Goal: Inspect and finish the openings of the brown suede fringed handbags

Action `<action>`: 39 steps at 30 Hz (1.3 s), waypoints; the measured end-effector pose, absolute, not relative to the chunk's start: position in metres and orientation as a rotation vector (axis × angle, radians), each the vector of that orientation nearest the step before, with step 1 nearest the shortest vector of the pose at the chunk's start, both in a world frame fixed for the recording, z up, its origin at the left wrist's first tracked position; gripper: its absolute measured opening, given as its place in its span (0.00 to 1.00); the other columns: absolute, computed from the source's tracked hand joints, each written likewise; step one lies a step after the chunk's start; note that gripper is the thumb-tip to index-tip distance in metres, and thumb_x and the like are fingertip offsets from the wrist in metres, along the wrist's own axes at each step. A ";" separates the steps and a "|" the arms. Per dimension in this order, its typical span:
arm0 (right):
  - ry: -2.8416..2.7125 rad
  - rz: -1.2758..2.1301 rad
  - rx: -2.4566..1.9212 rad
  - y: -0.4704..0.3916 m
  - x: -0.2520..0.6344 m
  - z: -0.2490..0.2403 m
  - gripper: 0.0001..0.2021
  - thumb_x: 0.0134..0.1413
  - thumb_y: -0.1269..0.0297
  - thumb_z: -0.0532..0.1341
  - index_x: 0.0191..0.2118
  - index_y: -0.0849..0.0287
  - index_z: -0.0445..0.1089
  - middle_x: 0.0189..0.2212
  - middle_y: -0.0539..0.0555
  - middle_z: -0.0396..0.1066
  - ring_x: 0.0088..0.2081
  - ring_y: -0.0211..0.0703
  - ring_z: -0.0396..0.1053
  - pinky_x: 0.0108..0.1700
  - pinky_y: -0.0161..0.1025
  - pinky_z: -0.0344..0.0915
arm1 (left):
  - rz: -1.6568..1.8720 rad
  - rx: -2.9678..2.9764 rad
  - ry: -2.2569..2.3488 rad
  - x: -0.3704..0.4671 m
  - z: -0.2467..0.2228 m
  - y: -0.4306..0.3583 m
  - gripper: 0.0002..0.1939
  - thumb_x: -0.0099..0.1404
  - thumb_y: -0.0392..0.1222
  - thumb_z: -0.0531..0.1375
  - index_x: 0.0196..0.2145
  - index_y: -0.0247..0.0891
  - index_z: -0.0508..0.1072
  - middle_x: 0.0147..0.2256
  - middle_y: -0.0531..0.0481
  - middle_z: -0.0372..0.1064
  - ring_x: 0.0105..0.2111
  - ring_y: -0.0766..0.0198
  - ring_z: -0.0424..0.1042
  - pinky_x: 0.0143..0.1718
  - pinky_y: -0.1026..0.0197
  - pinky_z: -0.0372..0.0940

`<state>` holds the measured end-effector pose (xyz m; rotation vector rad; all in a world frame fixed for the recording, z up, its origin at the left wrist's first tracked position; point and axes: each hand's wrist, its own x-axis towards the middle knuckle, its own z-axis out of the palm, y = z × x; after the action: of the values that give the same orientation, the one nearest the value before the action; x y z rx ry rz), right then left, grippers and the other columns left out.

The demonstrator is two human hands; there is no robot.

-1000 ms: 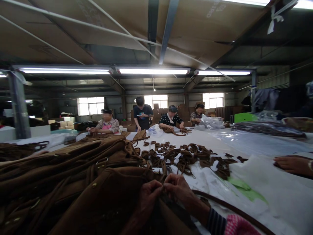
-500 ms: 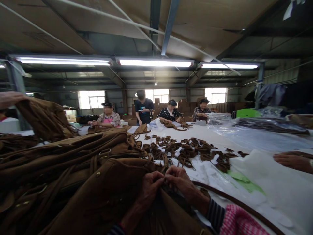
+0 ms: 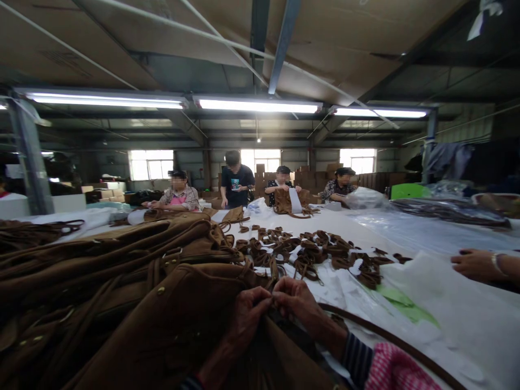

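Note:
Fingertips pinched together, my left hand (image 3: 248, 313) and my right hand (image 3: 299, 303) meet at the upper edge of a brown bag (image 3: 179, 309). Whatever small part they pinch is hidden between the fingers. The bag lies close in front of me, with brass-coloured studs on its surface. A long brown strap (image 3: 382, 328) curves away past my right forearm. More brown bags (image 3: 105, 249) are heaped to the left of my hands. Just beyond my hands lie many coiled brown straps (image 3: 317, 246) with white paper pieces among them.
White sheets (image 3: 459, 303) and a green piece (image 3: 408, 306) cover the table at right. A co-worker's hand (image 3: 473, 264) rests there. Across the table several people work, one with a brown bag (image 3: 283, 201). Clear plastic (image 3: 368, 198) and flat stacked items (image 3: 450, 210) lie farther right.
The hand and brown bag at far left have gone from view. Across the table, a person has raised a brown bag. The co-worker's hand at right has shifted slightly. My hands stay nearly still.

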<state>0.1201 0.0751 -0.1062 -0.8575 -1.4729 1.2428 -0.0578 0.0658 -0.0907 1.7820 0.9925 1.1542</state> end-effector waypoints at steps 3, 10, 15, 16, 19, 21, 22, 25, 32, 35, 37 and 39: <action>-1.512 1.243 -0.849 0.075 0.121 -0.106 0.15 0.50 0.53 0.68 0.31 0.61 0.70 0.20 0.46 0.69 0.18 0.31 0.60 0.20 0.30 0.53 | 1.150 1.798 1.004 -0.058 -0.091 0.064 0.16 0.59 0.52 0.63 0.27 0.34 0.78 0.27 0.47 0.74 0.31 0.58 0.69 0.36 0.60 0.62; -1.494 1.280 -0.849 0.071 0.121 -0.107 0.11 0.51 0.58 0.67 0.32 0.62 0.71 0.19 0.46 0.69 0.18 0.31 0.60 0.19 0.29 0.52 | 1.138 1.866 1.089 -0.058 -0.095 0.064 0.14 0.58 0.49 0.60 0.25 0.35 0.77 0.27 0.47 0.72 0.31 0.57 0.69 0.35 0.59 0.61; -1.502 1.327 -0.906 0.073 0.124 -0.108 0.10 0.48 0.60 0.67 0.30 0.61 0.69 0.20 0.48 0.71 0.17 0.32 0.62 0.18 0.30 0.51 | 1.111 1.970 1.154 -0.059 -0.098 0.067 0.13 0.57 0.47 0.59 0.26 0.35 0.79 0.27 0.47 0.72 0.32 0.55 0.71 0.36 0.58 0.60; -1.472 1.340 -0.920 0.073 0.123 -0.108 0.10 0.48 0.60 0.67 0.30 0.61 0.69 0.21 0.48 0.71 0.17 0.32 0.62 0.17 0.30 0.51 | 1.107 1.963 1.149 -0.059 -0.098 0.067 0.14 0.57 0.48 0.59 0.26 0.36 0.79 0.28 0.47 0.73 0.32 0.55 0.71 0.36 0.59 0.60; -1.383 1.332 -0.944 0.073 0.119 -0.106 0.09 0.47 0.61 0.66 0.29 0.61 0.69 0.20 0.48 0.71 0.16 0.30 0.60 0.17 0.29 0.49 | 1.093 1.894 1.102 -0.058 -0.095 0.068 0.15 0.59 0.50 0.60 0.28 0.35 0.78 0.28 0.47 0.74 0.33 0.56 0.71 0.36 0.59 0.61; -1.349 1.306 -0.933 0.073 0.118 -0.102 0.09 0.46 0.61 0.67 0.28 0.61 0.69 0.19 0.47 0.70 0.16 0.30 0.59 0.17 0.29 0.49 | 1.097 1.855 1.072 -0.058 -0.092 0.067 0.14 0.58 0.49 0.61 0.28 0.35 0.79 0.29 0.48 0.75 0.33 0.56 0.71 0.37 0.60 0.61; -1.331 1.297 -0.919 0.073 0.118 -0.100 0.10 0.45 0.61 0.67 0.28 0.61 0.69 0.19 0.47 0.70 0.16 0.30 0.59 0.17 0.29 0.48 | 1.102 1.845 1.060 -0.057 -0.091 0.066 0.13 0.58 0.49 0.61 0.28 0.35 0.78 0.28 0.48 0.75 0.34 0.56 0.71 0.37 0.60 0.62; -1.279 1.292 -0.883 0.074 0.119 -0.096 0.11 0.44 0.60 0.68 0.28 0.61 0.68 0.19 0.46 0.70 0.15 0.29 0.59 0.16 0.29 0.47 | 1.123 1.823 1.034 -0.057 -0.090 0.064 0.13 0.57 0.48 0.62 0.28 0.35 0.78 0.28 0.49 0.75 0.33 0.57 0.71 0.37 0.60 0.62; -1.328 1.306 -0.853 0.073 0.117 -0.103 0.11 0.46 0.60 0.68 0.29 0.61 0.69 0.20 0.47 0.70 0.16 0.30 0.59 0.17 0.29 0.49 | 1.116 1.762 0.976 -0.058 -0.090 0.066 0.15 0.59 0.51 0.64 0.28 0.34 0.78 0.27 0.49 0.74 0.31 0.59 0.69 0.36 0.60 0.61; -1.358 1.293 -0.860 0.072 0.115 -0.102 0.11 0.47 0.58 0.67 0.30 0.61 0.70 0.20 0.47 0.70 0.16 0.30 0.60 0.17 0.29 0.50 | 1.109 1.748 0.954 -0.058 -0.090 0.066 0.17 0.59 0.53 0.64 0.28 0.34 0.78 0.27 0.49 0.73 0.32 0.59 0.69 0.36 0.60 0.61; -1.377 1.285 -0.870 0.070 0.116 -0.098 0.12 0.47 0.57 0.68 0.31 0.62 0.71 0.21 0.48 0.71 0.17 0.31 0.60 0.18 0.30 0.52 | 1.112 1.731 0.944 -0.058 -0.090 0.065 0.17 0.60 0.53 0.64 0.27 0.34 0.77 0.27 0.50 0.72 0.32 0.60 0.68 0.36 0.60 0.61; -1.381 1.270 -0.877 0.069 0.116 -0.095 0.12 0.47 0.57 0.68 0.30 0.62 0.72 0.21 0.48 0.71 0.17 0.31 0.60 0.18 0.30 0.52 | 1.111 1.714 0.941 -0.058 -0.091 0.064 0.17 0.61 0.53 0.64 0.28 0.34 0.76 0.27 0.51 0.71 0.31 0.61 0.67 0.36 0.61 0.61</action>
<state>0.1163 0.0689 -0.0955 -0.8767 -1.3808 1.2700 -0.0582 0.0642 -0.0908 1.7144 0.9408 1.1107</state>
